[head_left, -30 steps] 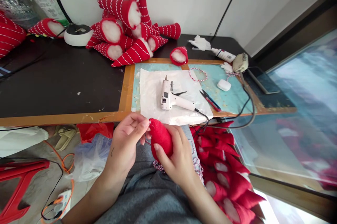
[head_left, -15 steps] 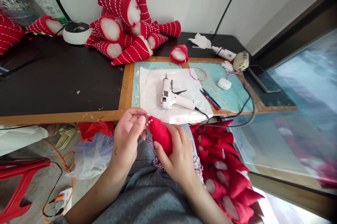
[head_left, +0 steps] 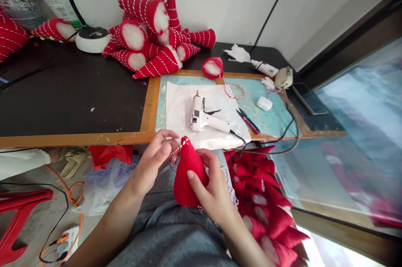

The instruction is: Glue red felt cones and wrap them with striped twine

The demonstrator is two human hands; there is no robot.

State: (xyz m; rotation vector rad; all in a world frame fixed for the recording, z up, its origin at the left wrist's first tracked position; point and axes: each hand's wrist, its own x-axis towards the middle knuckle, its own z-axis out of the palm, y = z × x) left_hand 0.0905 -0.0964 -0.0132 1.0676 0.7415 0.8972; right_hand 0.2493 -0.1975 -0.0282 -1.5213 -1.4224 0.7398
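A plain red felt cone (head_left: 190, 175) is held above my lap, its narrow tip pointing away from me. My right hand (head_left: 210, 183) grips it from the right side, thumb on top. At the tip, a red-and-white twisted cord (head_left: 176, 150) is attached and runs left to my left hand (head_left: 160, 152), whose fingers are closed on it. More of the cord hangs down over my lap, partly hidden by the cone. Just beyond my hands, a white glue gun (head_left: 202, 118) lies on a white sheet (head_left: 179, 95), nozzle pointing away.
Stuffed red cones wound with cord (head_left: 157, 62) are piled at the back. Scissors-like cutters (head_left: 248, 121), a cord loop (head_left: 235, 90), a white case (head_left: 264, 103) and a phone (head_left: 309, 98) lie right. Plain red cones (head_left: 266, 212) fill a box beside my right leg. A lamp base (head_left: 92, 40) stands left.
The cone has turned in my right hand, so its wide body now faces up and its tip points more directly away. My left hand has drawn the cord slightly left.
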